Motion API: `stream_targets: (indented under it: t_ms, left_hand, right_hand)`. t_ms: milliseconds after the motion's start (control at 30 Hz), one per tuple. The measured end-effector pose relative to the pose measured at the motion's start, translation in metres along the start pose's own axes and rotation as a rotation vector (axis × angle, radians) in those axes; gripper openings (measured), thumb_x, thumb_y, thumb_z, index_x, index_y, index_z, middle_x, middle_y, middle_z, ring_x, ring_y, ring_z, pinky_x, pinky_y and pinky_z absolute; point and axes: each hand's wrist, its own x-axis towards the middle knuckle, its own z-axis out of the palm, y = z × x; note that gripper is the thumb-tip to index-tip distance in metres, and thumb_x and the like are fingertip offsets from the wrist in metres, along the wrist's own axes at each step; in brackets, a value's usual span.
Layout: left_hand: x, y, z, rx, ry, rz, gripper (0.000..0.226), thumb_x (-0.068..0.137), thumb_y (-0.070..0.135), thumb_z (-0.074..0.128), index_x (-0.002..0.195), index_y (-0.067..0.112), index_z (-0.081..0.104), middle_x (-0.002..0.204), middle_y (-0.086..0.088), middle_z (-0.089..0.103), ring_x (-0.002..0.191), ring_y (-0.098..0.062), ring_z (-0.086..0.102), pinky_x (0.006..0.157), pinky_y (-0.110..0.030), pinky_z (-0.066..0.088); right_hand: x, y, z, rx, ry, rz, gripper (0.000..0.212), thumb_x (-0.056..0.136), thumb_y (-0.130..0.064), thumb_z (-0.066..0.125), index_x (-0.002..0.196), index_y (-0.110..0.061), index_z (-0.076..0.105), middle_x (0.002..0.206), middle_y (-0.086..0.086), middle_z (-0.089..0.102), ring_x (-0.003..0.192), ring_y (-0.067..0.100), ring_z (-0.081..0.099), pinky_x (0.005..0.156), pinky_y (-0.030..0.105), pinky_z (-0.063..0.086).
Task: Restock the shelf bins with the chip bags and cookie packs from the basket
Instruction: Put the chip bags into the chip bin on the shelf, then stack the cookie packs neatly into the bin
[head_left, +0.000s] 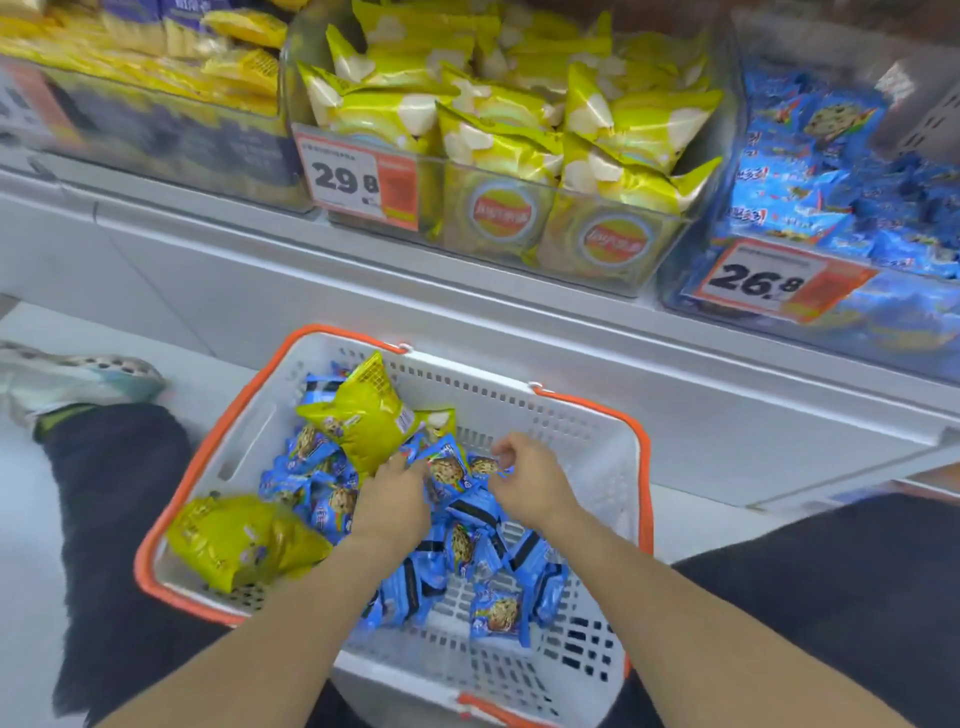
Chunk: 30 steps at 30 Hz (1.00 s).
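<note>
Both hands reach into the white basket (592, 467): the left hand (395, 499) grips blue cookie packs (447, 470), and the right hand (530, 475) pinches another beside them. Two yellow chip bags (363, 415) lie among the packs. Beyond, shelf bins (519, 228) hold chips and cookies.

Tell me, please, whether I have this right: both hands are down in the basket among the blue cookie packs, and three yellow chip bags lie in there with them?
Not quite: the head view shows two yellow chip bags, not three. Both hands are indeed in the basket among the blue cookie packs.
</note>
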Motion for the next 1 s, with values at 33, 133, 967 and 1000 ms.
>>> stream_targets:
  t_ms: [33, 133, 967, 1000]
  left_hand:
    - [-0.001, -0.005, 0.010, 0.005, -0.038, -0.020, 0.048, 0.098, 0.022, 0.052, 0.144, 0.020, 0.041, 0.145, -0.009, 0.040, 0.129, -0.029, 0.043, 0.106, -0.042, 0.039]
    - [-0.002, -0.012, 0.031, 0.007, -0.091, -0.050, 0.055, 0.099, 0.025, 0.053, 0.150, 0.021, 0.031, 0.147, -0.007, 0.033, 0.130, -0.029, 0.041, 0.105, -0.043, 0.037]
    - [-0.018, 0.024, 0.013, -0.874, -0.038, -0.251, 0.041, 0.099, 0.041, 0.055, 0.121, 0.007, 0.052, 0.103, -0.002, 0.061, 0.087, -0.021, 0.063, 0.073, -0.036, 0.049]
    - [-0.021, 0.028, 0.006, -1.034, -0.050, -0.258, 0.040, 0.098, 0.040, 0.057, 0.120, 0.006, 0.054, 0.103, -0.002, 0.064, 0.083, -0.023, 0.068, 0.073, -0.039, 0.055]
  right_hand:
    - [0.002, 0.006, 0.012, 0.054, -0.014, 0.073, 0.029, 0.088, -0.007, 0.063, 0.116, -0.010, 0.060, 0.113, 0.009, 0.061, 0.105, 0.024, 0.059, 0.089, 0.032, 0.049]
    - [0.011, 0.020, 0.047, 0.125, -0.052, 0.171, 0.036, 0.086, -0.005, 0.065, 0.121, -0.010, 0.058, 0.123, 0.009, 0.059, 0.114, 0.025, 0.058, 0.094, 0.035, 0.048]
    - [0.032, -0.016, -0.014, 0.189, -0.596, 0.549, 0.037, 0.082, -0.024, 0.081, 0.105, -0.004, 0.060, 0.106, 0.007, 0.066, 0.085, 0.023, 0.074, 0.083, 0.038, 0.061]
    - [0.030, -0.022, -0.028, 0.216, -0.617, 0.525, 0.038, 0.081, -0.023, 0.082, 0.105, -0.004, 0.060, 0.110, 0.009, 0.066, 0.090, 0.026, 0.074, 0.085, 0.039, 0.060]
